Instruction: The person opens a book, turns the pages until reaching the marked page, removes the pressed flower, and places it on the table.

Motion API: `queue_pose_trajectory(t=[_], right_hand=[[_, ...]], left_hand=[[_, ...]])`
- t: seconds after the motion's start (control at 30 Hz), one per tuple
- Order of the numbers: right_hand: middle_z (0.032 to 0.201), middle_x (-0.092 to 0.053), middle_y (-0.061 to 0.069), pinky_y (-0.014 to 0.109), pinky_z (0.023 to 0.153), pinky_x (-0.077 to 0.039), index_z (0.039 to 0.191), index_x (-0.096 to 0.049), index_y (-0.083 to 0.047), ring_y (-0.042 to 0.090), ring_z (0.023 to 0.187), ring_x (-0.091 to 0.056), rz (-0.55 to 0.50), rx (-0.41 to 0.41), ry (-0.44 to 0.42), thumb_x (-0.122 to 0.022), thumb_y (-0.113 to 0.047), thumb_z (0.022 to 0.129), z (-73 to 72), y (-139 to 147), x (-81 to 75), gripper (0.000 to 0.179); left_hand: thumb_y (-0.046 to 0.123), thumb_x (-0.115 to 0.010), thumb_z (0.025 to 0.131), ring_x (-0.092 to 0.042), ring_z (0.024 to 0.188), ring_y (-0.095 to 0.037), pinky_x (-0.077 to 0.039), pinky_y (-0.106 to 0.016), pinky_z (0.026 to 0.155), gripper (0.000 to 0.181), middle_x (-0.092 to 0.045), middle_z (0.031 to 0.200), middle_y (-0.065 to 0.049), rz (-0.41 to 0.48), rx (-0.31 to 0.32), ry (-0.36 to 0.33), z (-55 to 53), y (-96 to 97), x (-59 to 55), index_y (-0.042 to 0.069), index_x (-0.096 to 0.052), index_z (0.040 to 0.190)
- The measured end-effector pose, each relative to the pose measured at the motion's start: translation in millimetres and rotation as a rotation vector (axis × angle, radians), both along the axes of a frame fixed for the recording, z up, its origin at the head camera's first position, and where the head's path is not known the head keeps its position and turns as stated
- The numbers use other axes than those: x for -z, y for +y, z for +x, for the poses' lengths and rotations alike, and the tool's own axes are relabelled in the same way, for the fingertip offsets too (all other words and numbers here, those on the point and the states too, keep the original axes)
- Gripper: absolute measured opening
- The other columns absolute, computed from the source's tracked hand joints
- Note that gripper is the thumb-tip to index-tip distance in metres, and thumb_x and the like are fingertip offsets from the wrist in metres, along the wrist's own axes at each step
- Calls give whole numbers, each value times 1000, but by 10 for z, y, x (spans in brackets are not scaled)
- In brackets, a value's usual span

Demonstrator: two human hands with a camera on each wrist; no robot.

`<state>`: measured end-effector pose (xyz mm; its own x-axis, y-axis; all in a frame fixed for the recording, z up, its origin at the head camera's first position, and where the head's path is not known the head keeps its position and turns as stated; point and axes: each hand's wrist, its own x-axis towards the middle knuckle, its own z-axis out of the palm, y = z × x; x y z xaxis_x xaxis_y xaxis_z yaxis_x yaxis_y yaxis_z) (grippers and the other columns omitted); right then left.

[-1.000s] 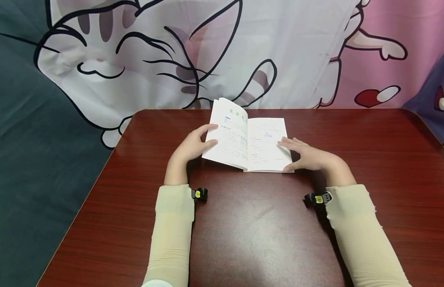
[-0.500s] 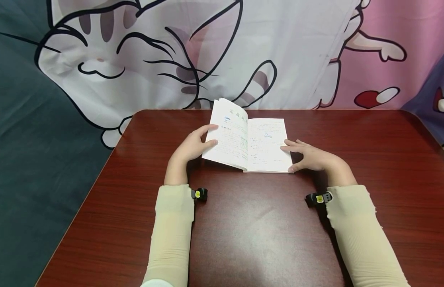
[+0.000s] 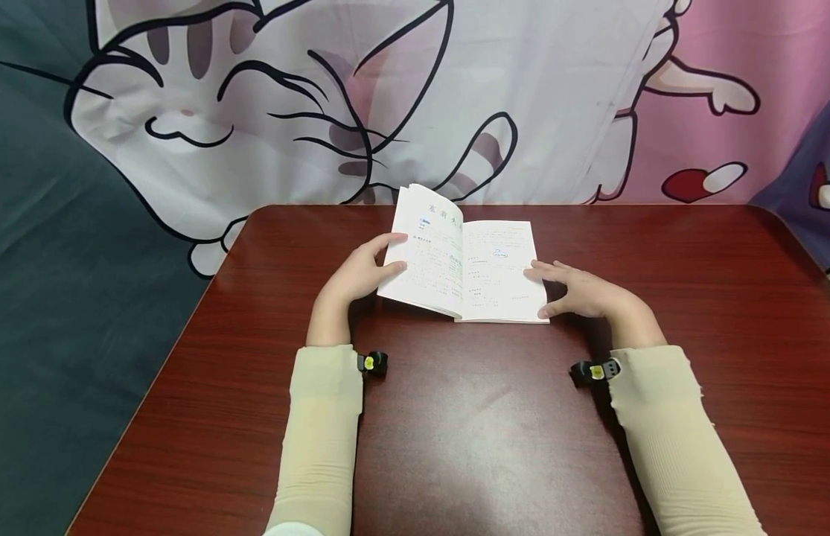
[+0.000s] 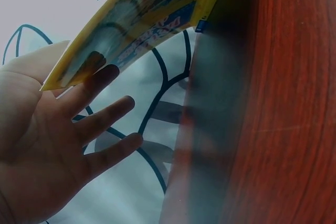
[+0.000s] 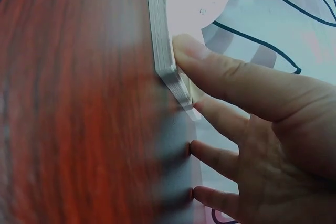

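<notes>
An open book [image 3: 498,272] with white printed pages lies on the table, its left half raised at a tilt. My left hand [image 3: 353,277] holds that half at its outer edge, with thumb and a fingertip on the page. In the left wrist view the yellow cover [image 4: 157,30] shows from beneath; one finger lies against it and the other fingers [image 4: 113,150] spread below. My right hand [image 3: 585,292] rests at the right page's outer edge. Its thumb [image 5: 210,66] lies on the page near the lower corner, and its other fingers are extended and spread.
The dark red wooden table [image 3: 481,432] runs beneath both arms. Behind its far edge hangs a curtain [image 3: 555,97] with cartoon cat drawings. A small black camera sits on each wrist, one left [image 3: 374,363] and one right [image 3: 592,372].
My right hand has slid slightly right, from farther over the page to its outer edge. The left hand and the raised half of the book have stayed in place.
</notes>
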<state>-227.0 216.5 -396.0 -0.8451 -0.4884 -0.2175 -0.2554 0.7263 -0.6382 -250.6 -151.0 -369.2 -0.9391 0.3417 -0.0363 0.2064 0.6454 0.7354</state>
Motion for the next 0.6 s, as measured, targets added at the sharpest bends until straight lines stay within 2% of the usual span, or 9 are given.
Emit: queue_pose_trajectory(t=[0.13,0.23,0.4,0.6], right_hand=[[151,1,24,54,106,-8,147,-4,0,37,138,-1,2,50,-20,-80,-20,72,-16,-5,2,108],[151,3,24,54,106,-10,147,6,0,38,137,-3,29,81,-37,-80,-22,72,-13,-14,-3,116],[151,-2,25,54,106,-10,147,-2,3,38,137,-6,18,58,-40,-79,-27,74,-18,17,8,110],[153,-4,19,57,105,-13,149,-8,-7,35,138,-7,-76,64,-91,-72,-38,79,17,5,-85,101]], left_hand=[[22,-61,90,-34,128,-20,-27,-41,104,51,-42,140,-5,0,-1,-2,-2,3,0,18,-44,138],[23,-61,90,-35,128,-20,-28,-41,104,50,-43,139,-5,-1,-3,-3,6,4,-4,18,-44,138],[22,-60,90,-35,128,-20,-28,-41,104,50,-42,140,-5,0,-1,-3,6,3,-6,18,-44,138],[23,-60,90,-35,127,-20,-28,-42,103,50,-42,140,-6,0,-4,-10,2,-1,2,18,-44,138]])
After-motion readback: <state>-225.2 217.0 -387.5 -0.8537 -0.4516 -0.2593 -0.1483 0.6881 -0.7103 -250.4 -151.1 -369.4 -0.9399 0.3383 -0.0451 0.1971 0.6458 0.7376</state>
